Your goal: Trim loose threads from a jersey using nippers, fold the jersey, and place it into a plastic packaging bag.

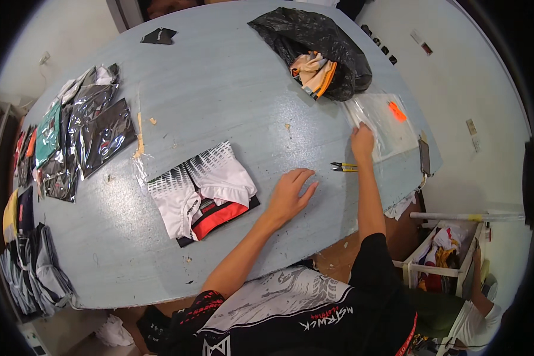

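A folded white, black and red shirt (219, 187) lies on the blue-grey table, its collar toward me. Just right of it, my left hand (289, 196) rests open with fingers apart, holding nothing. My right hand (362, 142) reaches farther out, its fingers closed on the left edge of the clear plastic bags (388, 139). An orange cutter (397, 111) lies on top of these bags. Between my hands, nearer the right one, is a pair of yellow-handled nippers (344, 167).
A black plastic bag (338, 47) with a peach and orange garment (314, 72) stands beyond my right hand. Bagged garments (104, 133) pile up at left. A phone (424, 156) lies at the right edge. At lower right, another person's arm (479, 285) is beside a crate (439, 268).
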A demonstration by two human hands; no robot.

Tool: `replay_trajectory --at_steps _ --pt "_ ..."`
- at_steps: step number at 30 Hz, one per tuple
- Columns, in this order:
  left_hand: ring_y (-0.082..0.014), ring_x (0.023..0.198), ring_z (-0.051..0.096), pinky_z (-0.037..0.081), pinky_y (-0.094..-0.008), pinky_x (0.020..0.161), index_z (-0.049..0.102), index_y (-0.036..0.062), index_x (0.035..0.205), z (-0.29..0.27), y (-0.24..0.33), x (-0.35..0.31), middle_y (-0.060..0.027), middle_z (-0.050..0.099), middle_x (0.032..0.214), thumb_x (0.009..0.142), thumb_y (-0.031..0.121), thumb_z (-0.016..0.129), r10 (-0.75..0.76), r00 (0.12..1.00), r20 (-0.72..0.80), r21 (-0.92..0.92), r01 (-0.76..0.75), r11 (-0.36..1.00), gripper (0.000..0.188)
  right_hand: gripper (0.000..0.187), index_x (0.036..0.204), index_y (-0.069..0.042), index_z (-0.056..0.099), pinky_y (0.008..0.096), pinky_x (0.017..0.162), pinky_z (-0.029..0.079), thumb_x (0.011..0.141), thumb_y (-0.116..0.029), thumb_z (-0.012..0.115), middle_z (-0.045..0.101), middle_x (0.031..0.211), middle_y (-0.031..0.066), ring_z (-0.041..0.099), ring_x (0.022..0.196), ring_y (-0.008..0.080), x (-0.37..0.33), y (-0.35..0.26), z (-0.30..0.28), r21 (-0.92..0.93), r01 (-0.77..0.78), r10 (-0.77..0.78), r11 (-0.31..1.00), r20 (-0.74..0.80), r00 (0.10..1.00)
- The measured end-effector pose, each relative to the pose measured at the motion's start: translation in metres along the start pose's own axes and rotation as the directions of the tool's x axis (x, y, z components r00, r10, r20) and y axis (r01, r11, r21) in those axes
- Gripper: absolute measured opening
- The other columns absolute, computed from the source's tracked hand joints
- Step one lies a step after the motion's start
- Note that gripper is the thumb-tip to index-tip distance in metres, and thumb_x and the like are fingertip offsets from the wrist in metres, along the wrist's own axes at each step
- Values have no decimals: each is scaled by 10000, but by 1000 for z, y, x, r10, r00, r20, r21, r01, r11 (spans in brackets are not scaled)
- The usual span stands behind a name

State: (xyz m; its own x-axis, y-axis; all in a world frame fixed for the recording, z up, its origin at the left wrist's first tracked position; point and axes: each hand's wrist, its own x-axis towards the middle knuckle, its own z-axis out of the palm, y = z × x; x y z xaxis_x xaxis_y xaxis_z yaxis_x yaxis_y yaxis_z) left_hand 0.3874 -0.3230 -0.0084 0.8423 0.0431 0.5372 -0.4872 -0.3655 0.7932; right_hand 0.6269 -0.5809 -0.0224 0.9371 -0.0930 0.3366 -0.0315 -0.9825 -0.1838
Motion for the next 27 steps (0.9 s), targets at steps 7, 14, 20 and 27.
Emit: replay_trajectory --at_steps 7,14,20,27 --pt "-366 906 682 546 -430 807 691 8 1102 1 -1 -2 -164 712 1048 928 135 734 28 997 76 -40 -25 999 219 206 1027 -52 784 526 814 561 927 -200 682 744 974 222 719 898 428 0 7 -11 -64 27 -34 998 -103 994" --pt "-356 968 686 548 -423 872 708 23 1096 -1 7 -5 -150 717 1102 900 193 772 44 994 103 -70 -37 997 268 202 1006 -75 797 503 777 566 917 -225 695 748 943 214 718 873 426 -10 11 -17 58 -11 25 998 -247 969" --pt "-347 1015 686 544 -426 899 713 20 1097 -5 5 -6 -146 716 1130 877 222 794 29 968 249 -105 -3 994 309 168 986 -69 805 468 779 566 895 -156 692 757 940 199 725 872 410 0 6 -24 40 -60 66 997 -157 985" --pt "-344 1023 686 540 -416 916 708 14 1091 -7 7 -3 -153 712 1125 876 228 788 14 952 306 -182 44 982 314 152 958 -52 810 430 808 573 853 -155 770 774 935 170 740 880 377 -7 24 -31 331 51 57 942 -309 949"
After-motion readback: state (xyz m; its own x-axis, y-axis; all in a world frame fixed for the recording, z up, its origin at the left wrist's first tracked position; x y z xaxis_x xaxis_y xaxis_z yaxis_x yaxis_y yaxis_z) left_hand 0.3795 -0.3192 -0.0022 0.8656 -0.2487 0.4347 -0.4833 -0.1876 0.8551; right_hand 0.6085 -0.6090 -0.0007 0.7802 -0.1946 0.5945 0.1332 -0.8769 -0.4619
